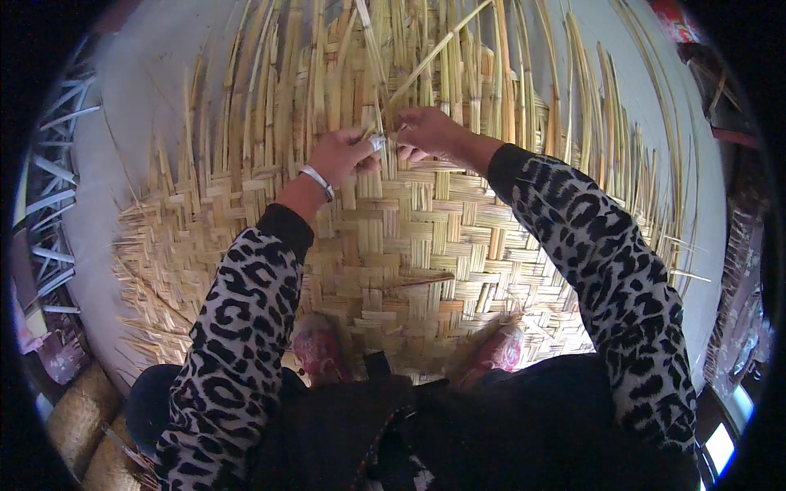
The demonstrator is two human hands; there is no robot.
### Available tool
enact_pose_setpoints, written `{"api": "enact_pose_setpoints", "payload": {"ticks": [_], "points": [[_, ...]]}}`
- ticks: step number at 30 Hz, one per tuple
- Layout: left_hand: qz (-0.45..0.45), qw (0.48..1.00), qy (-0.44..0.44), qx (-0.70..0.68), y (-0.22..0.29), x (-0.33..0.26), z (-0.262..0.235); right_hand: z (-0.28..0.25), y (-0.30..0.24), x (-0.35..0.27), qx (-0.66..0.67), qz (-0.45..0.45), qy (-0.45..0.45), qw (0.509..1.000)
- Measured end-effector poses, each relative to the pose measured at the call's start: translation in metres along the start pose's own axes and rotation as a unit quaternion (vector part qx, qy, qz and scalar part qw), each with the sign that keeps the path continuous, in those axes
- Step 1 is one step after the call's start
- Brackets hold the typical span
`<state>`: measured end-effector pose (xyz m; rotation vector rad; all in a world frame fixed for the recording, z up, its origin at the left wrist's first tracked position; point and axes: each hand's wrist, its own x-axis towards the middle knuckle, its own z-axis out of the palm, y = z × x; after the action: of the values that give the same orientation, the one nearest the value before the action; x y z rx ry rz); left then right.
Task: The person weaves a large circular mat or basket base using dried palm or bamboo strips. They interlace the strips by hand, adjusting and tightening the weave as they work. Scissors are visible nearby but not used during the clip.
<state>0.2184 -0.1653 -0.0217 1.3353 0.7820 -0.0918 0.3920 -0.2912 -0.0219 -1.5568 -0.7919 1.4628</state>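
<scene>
A woven mat (417, 217) of flattened pale-yellow reed strips lies on the floor under me, its unwoven ends fanning away at the far side. At the far edge of the weave, my left hand (340, 155) is closed, thumb and fingers pinching a reed strip (372, 57) that runs away from me. A white wrapping (377, 142) shows at its fingertips, and a pale band circles that wrist. Close beside it, my right hand (434, 133) is bent with its fingertips pinched on the same narrow bundle. A loose strip (442, 47) slants up to the right from there.
My feet in red patterned shoes (318, 348) stand on the near part of the mat. Grey floor (123, 98) surrounds it. Metal bars (57, 188) are stacked at the left rim, with rolled woven mats (82, 409) at lower left. Clutter lines the right rim.
</scene>
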Motion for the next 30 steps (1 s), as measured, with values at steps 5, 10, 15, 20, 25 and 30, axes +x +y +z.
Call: {"api": "enact_pose_setpoints", "payload": {"ticks": [5,10,15,20,25,30], "points": [[0.026,0.998,0.048,-0.025,-0.004,-0.004,0.009,-0.002,-0.012,0.000,-0.018,0.000,-0.015,1.000],[0.136,0.978,0.136,0.080,-0.007,-0.004,0.014,0.001,-0.023,0.009,-0.070,-0.007,0.022,0.997],[0.265,0.876,0.281,0.288,-0.011,0.002,0.016,0.001,-0.034,0.021,-0.053,-0.063,0.067,0.994],[0.160,0.880,0.314,0.317,-0.013,0.002,0.015,-0.004,-0.029,0.036,-0.074,-0.049,0.052,0.995],[0.164,0.889,0.324,0.281,-0.013,0.006,0.016,-0.012,-0.020,0.043,-0.122,-0.140,0.032,0.982],[0.095,0.966,0.234,-0.056,-0.004,0.004,0.016,-0.009,-0.021,0.038,0.021,-0.003,0.079,0.997]]}}
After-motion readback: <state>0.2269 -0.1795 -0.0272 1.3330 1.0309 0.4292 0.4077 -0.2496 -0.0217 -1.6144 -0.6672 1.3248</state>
